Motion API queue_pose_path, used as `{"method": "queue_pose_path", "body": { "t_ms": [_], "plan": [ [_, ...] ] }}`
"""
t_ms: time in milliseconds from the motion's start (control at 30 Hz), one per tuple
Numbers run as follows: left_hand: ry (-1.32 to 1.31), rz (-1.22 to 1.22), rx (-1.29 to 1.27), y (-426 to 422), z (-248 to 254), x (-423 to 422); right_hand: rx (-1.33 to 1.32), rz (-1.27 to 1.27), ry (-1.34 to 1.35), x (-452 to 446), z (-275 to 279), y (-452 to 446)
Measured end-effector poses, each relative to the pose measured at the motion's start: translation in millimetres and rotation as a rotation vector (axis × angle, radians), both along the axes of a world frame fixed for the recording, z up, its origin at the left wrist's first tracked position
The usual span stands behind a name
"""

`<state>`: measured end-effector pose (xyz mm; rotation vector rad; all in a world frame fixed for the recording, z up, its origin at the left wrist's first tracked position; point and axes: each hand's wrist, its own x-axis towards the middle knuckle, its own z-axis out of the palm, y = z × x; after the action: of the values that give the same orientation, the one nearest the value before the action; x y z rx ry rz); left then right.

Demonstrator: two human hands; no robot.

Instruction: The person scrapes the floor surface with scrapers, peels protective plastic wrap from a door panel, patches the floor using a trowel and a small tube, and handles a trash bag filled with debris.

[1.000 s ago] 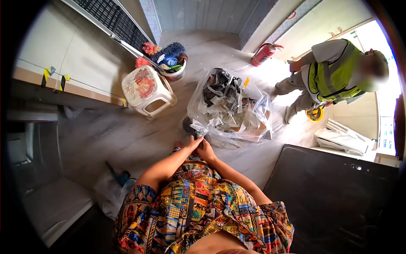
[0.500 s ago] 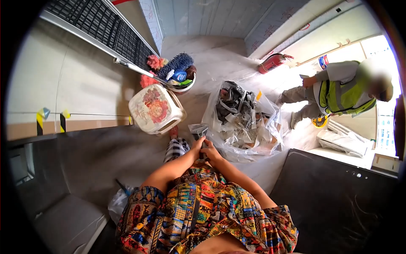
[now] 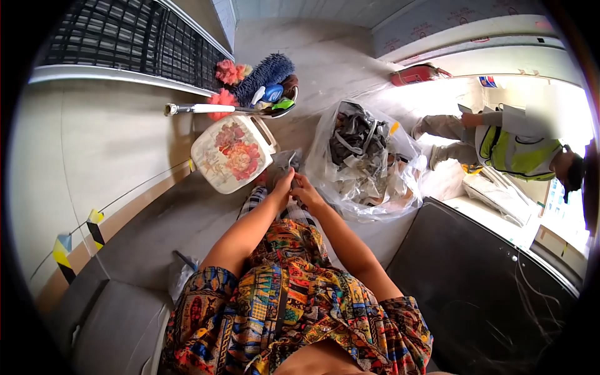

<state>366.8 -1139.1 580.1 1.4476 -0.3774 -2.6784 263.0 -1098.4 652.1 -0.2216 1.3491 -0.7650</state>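
My left hand [image 3: 283, 185] and my right hand [image 3: 304, 190] are close together in front of my body, both with fingers closed. Between and just beyond them is a dark grey tool with a wide, clear or pale end [image 3: 287, 159], partly hidden by the fingers. My left hand is wrapped at its handle; the right hand's fingers are curled beside it, and their contact is hard to make out. Right of the hands lies a large clear plastic bag [image 3: 319, 165] of dark and pale scraps. A floral-topped stool [image 3: 231, 156] stands to the left.
Behind the stool, a bucket [image 3: 289, 112] holds dusters and a blue bottle [image 3: 272, 94]. A fire extinguisher [image 3: 415, 75] stands at the back. A person in a yellow vest [image 3: 522, 153] is at the right. A black panel [image 3: 475, 275] is at the lower right.
The view has turned, and the stool and bucket appear larger and nearer. My hands stay together around the tool. The person at the right is now bent over further in view.
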Motion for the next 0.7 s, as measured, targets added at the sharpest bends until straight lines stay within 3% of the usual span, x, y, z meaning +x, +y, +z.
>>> {"method": "queue_pose_path", "body": {
  "t_ms": [33,133,267,433,567,700],
  "plan": [
    [-0.024,0.159,-0.022,23.9,-21.4,-10.9,-0.015,0.045,0.043,-12.5,-11.5,18.0],
    [0.035,0.504,0.317,-13.8,-17.9,-11.4,0.006,0.126,0.032,-22.7,-16.6,-10.8],
    [-0.013,0.527,0.202,-30.4,-75.1,-22.4,0.078,0.174,0.015,-37.4,-50.4,-35.1],
    [-0.038,0.619,0.299,-75.4,-142.7,-64.3,0.020,0.178,0.182,-58.8,-154.5,-62.1],
    [-0.033,0.702,0.267,-87.3,-210.9,-69.3,0.135,0.090,-0.009,-74.8,-198.3,-92.4],
    [-0.240,0.626,0.175,-110.0,-248.3,-72.7,0.139,0.042,-0.177,-85.7,-231.3,-115.9]
  ]
}}
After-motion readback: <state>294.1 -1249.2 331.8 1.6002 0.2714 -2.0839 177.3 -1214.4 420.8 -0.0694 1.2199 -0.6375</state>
